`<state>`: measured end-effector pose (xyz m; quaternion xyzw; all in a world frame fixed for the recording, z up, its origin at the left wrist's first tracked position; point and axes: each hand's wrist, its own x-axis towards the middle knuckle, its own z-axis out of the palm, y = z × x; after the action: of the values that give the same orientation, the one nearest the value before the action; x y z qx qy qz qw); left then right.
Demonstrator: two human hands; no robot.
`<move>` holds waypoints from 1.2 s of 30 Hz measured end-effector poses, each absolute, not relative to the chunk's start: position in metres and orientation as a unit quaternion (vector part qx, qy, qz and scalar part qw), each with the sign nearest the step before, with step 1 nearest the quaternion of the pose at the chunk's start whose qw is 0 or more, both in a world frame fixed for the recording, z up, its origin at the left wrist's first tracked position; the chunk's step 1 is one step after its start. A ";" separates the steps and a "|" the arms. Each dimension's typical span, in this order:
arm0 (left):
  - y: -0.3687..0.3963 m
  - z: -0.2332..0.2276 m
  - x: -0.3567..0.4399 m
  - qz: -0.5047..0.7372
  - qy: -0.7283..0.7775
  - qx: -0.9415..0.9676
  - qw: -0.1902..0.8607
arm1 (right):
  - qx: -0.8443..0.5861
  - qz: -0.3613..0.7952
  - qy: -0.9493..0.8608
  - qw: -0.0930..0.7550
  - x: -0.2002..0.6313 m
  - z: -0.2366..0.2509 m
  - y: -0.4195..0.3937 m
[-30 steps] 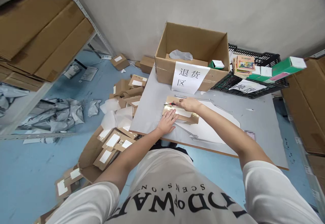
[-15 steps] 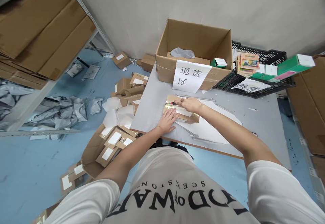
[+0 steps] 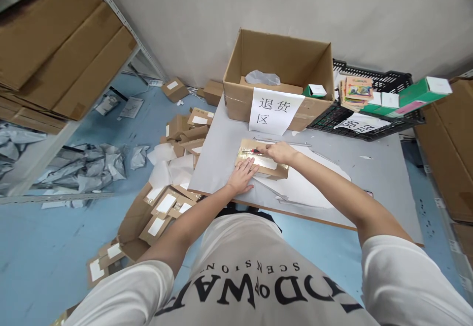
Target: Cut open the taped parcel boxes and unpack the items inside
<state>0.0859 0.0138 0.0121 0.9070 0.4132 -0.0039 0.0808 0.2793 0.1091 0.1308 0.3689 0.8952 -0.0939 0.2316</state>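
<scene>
- Since the earlier frames very little has shifted: the right hand [image 3: 280,152] has slid slightly rightward along the small cardboard parcel [image 3: 263,164], and the left hand [image 3: 243,176] stays pressed in place.
- The parcel lies flat at the centre of the frame, on the grey table [image 3: 369,178], just below the large open carton [image 3: 281,74] that carries a white paper sign [image 3: 275,111].
- The left hand rests palm down, fingers spread and flat, on the parcel's lower left corner; it pins the parcel and grasps nothing.
- The right hand is curled closed around a small red-tipped cutter [image 3: 254,152], whose point touches the shiny tape on the parcel's top face.
- To do this cut well, it seems wise to keep the blade shallow and run it along the tape seam, away from the left hand's fingers [image 3: 251,166], which lie just beside the blade.
- Steady downward pressure from the flat hand should stop the parcel sliding on the loose white sheets [image 3: 306,188] beneath it.
- At the upper right, a black crate [image 3: 373,128] holds green boxes and booklets.
- At the left, on the blue floor [image 3: 44,247], lie scattered small cartons and grey mailer bags.
</scene>
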 end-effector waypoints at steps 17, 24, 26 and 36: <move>0.012 0.014 0.087 -0.008 0.417 0.905 0.080 | 0.390 -0.092 0.871 0.284 0.323 0.143 0.094; 0.007 0.016 0.087 -0.006 0.422 0.902 0.089 | 0.381 -0.086 0.873 0.292 0.347 0.144 0.083; 0.008 0.017 0.087 -0.006 0.421 0.903 0.091 | 0.385 -0.087 0.871 0.293 0.355 0.143 0.082; 0.009 0.017 0.089 -0.019 0.417 0.904 0.086 | 0.408 -0.097 0.863 0.283 0.391 0.138 0.070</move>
<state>0.0887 0.0086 0.0170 0.9044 0.4174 -0.0188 0.0862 0.3908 0.0701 0.1384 0.4077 0.8628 -0.0969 0.2830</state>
